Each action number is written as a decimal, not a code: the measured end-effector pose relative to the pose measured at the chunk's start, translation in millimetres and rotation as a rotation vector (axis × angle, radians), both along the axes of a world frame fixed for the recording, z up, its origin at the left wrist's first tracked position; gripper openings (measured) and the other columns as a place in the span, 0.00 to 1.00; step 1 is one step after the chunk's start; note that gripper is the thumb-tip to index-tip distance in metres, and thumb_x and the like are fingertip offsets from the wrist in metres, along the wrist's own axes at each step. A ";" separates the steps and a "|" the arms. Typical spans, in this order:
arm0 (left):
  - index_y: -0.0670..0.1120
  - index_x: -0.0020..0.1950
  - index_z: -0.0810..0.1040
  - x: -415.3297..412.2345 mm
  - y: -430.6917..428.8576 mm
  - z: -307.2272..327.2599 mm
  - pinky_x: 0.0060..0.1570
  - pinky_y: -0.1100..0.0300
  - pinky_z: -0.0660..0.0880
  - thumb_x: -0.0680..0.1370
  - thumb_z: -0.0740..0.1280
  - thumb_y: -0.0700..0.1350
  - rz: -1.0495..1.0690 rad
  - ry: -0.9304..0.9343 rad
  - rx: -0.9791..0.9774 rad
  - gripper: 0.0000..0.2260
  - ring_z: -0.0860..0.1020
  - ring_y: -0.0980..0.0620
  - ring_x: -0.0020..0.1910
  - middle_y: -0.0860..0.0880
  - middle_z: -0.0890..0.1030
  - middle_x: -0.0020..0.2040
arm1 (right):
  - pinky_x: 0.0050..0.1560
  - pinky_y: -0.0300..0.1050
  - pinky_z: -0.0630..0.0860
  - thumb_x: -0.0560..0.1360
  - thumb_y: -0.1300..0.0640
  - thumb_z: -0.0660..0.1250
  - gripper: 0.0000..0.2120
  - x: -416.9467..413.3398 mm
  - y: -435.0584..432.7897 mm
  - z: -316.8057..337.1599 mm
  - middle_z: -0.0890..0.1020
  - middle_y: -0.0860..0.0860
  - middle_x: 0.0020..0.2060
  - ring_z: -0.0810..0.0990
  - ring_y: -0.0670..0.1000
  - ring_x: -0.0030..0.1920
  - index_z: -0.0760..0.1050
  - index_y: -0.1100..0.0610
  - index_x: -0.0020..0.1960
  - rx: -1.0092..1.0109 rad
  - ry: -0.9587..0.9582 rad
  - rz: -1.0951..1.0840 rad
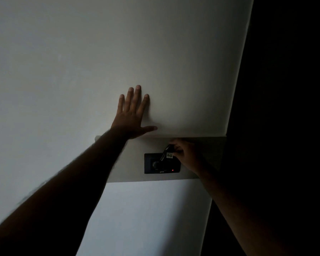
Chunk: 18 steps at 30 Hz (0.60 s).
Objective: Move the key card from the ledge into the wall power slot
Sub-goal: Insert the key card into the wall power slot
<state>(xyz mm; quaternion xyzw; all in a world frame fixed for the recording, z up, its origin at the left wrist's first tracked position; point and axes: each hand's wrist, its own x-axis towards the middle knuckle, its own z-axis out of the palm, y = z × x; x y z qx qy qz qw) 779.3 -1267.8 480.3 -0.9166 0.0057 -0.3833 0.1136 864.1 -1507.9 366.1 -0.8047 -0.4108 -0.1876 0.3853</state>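
The room is dim, and most of the view is a pale wall (pixel 63 61) that fills the left and centre. Across it from the lower left comes a bare forearm, rising toward the middle, and at its end the left hand (pixel 132 115) lies flat against the wall with the palm down, the four fingers spread wide and pointing up, the thumb stretched out to the right; it holds nothing. The heel of this hand sits right at the upper edge of a grey-beige band (pixel 129 169) that runs across the wall from just under the wrist to the dark area on the right. Set into that band, right of the left forearm, is a dark rectangular wall plate (pixel 150 169) with a round knob-like part near its left side and a small red light (pixel 172 170) glowing near its lower right corner. Over the upper part of the plate is the key card (pixel 167 153), a dark item with a small white label (pixel 169 155) bearing handwriting that is too small to read for sure; whether it is already seated in a slot cannot be told. The right hand (pixel 185 154) reaches in from the lower right, its fingers closed in a narrow pinch on the card's right side. Farther right everything falls into deep shadow.
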 end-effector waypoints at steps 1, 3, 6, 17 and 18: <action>0.47 0.83 0.43 0.5 0.0 -0.2 0.78 0.34 0.45 0.70 0.56 0.79 0.000 -0.004 0.003 0.53 0.39 0.36 0.82 0.37 0.40 0.83 | 0.52 0.44 0.82 0.70 0.63 0.75 0.21 -0.6 0.5 0.3 0.84 0.55 0.49 0.84 0.50 0.49 0.77 0.56 0.61 -0.001 0.002 -0.003; 0.46 0.83 0.43 0.1 -0.1 -0.5 0.78 0.34 0.46 0.70 0.56 0.79 0.001 -0.004 0.004 0.53 0.40 0.36 0.82 0.37 0.40 0.83 | 0.53 0.43 0.82 0.70 0.64 0.75 0.21 0.1 1.3 -0.2 0.84 0.56 0.50 0.84 0.50 0.49 0.77 0.57 0.62 -0.010 -0.003 -0.008; 0.47 0.83 0.43 1.2 1.7 -2.4 0.78 0.34 0.46 0.70 0.55 0.79 0.004 -0.009 0.004 0.54 0.39 0.36 0.82 0.38 0.40 0.83 | 0.52 0.33 0.79 0.70 0.65 0.74 0.22 0.7 1.9 -1.4 0.84 0.55 0.51 0.83 0.49 0.50 0.77 0.57 0.63 -0.020 -0.024 -0.019; 0.48 0.83 0.40 -1.0 0.6 0.4 0.78 0.35 0.43 0.70 0.55 0.79 0.015 0.030 -0.002 0.54 0.36 0.37 0.81 0.39 0.37 0.83 | 0.57 0.50 0.81 0.70 0.63 0.74 0.19 -6.9 0.1 -2.9 0.83 0.54 0.54 0.82 0.49 0.52 0.79 0.58 0.60 -0.083 -0.113 -0.035; 0.49 0.83 0.38 -0.8 0.9 0.7 0.79 0.35 0.42 0.70 0.55 0.79 0.017 0.040 -0.003 0.54 0.35 0.38 0.81 0.40 0.35 0.83 | 0.55 0.49 0.81 0.70 0.62 0.75 0.18 -10.1 -1.9 -2.4 0.83 0.53 0.53 0.81 0.46 0.50 0.79 0.57 0.60 -0.101 -0.128 -0.028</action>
